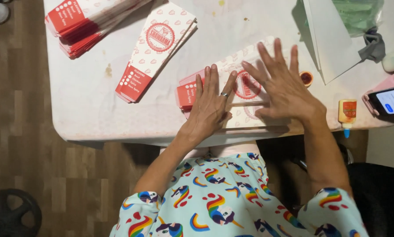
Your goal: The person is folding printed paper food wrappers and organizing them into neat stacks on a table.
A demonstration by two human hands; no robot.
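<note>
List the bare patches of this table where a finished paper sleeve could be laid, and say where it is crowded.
The table is bare along its left edge, below the fanned stack and left of the small pile. A smaller gap lies between that pile and the left hand. Crowded: the right side, with right hand, glue bottle, phone and white sheet.

The person wears a loose, pale blue top printed all over with unicorn heads, rainbows and small red blotches — the manes run in red, orange, yellow, green and purple bands. Its 2 sleeves end near the elbows, so both forearms are bare. The left hand carries 1 thin silver ring on a finger; the right hand is bare — no watch or bracelet shows.
</note>
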